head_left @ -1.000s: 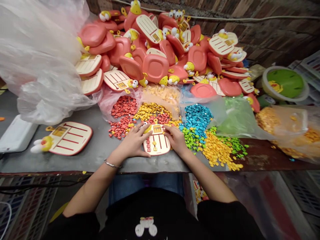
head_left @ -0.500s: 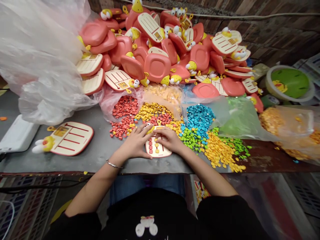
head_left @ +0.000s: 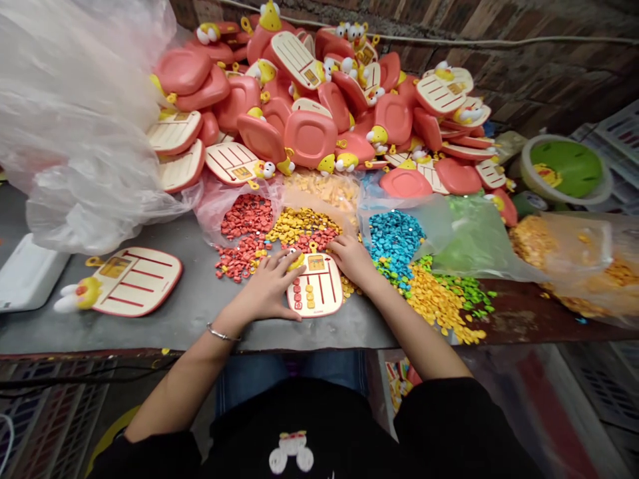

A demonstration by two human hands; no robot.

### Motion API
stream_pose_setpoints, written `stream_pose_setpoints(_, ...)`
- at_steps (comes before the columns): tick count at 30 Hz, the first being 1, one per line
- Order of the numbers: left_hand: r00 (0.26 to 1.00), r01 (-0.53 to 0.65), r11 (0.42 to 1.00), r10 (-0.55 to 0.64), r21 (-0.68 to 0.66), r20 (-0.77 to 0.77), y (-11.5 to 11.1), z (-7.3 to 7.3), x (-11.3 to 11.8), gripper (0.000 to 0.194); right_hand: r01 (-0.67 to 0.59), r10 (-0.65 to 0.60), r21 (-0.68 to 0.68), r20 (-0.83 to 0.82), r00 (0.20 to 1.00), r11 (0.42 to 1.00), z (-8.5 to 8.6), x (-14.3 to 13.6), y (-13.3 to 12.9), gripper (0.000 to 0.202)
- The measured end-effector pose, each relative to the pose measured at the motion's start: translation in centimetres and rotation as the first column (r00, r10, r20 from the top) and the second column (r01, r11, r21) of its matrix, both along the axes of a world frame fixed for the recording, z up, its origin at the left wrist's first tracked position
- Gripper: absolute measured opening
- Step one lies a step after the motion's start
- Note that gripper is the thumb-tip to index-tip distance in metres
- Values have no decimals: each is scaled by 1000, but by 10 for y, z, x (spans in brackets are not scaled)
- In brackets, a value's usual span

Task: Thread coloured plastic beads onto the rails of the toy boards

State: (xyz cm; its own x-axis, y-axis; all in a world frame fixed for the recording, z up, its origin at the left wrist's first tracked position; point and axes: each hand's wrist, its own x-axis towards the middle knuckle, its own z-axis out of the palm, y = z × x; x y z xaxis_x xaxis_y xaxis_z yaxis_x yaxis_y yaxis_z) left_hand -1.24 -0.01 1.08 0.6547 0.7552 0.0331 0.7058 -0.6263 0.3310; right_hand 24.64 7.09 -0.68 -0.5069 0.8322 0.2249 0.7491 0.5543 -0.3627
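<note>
A cream toy board [head_left: 327, 303] with red slots and a yellow animal head lies on the grey table in front of me. Red and yellow small pieces sit in its two left slots. My left hand [head_left: 267, 286] grips the board's left side, fingers over the head and thumb along the lower edge. Just off the board's upper right, my right hand [head_left: 354, 261] reaches among small yellow pieces [head_left: 352, 287] and red pieces [head_left: 319, 239], its fingers stretched out and slightly apart. Whether a piece touches its fingertips is hidden.
Another slotted board [head_left: 140, 283] lies at left beside a white box [head_left: 32, 273]. Behind are piled red-backed boards [head_left: 309, 138]. Blue pieces [head_left: 394, 229], green pieces [head_left: 469, 293] and more yellow pieces [head_left: 439, 299] spill from plastic bags. A tub [head_left: 566, 169] stands at right.
My right hand has moved off the board, up and to the right, to the loose pieces, uncovering the board's right slots. My left hand stays on the board. The view has shifted slightly.
</note>
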Motion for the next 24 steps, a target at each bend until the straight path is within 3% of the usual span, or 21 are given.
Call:
stream_pose_setpoints(6, 1000, 8, 1000, -8, 4, 3, 0, 0, 0, 101, -37, 31, -17, -269, 963, 999, 5, 5, -10, 15)
stream_pose_setpoints(10, 1000, 1, 1000, 0, 7, -19, 0, 1, 0, 102, -157, 163, 47, -196, 967, 986, 8, 2, -15, 15)
stream_pose_setpoints(15, 999, 4, 1000, -3, 22, -43, -1, 1, 0, 104, -170, 189, 121, -165, 968, 978, 3, -3, -22, 22)
stream_pose_setpoints(20, 999, 0, 1000, 1, 26, -52, -1, 0, 0, 104, -159, 176, 91, -229, 957, 983, 3, 2, -32, 19)
stream_pose_setpoints(24, 998, -1, 999, 3, 33, -55, -1, 0, 1, 104, -235, 231, 15, -264, 937, 972, 6, 8, -41, 15)
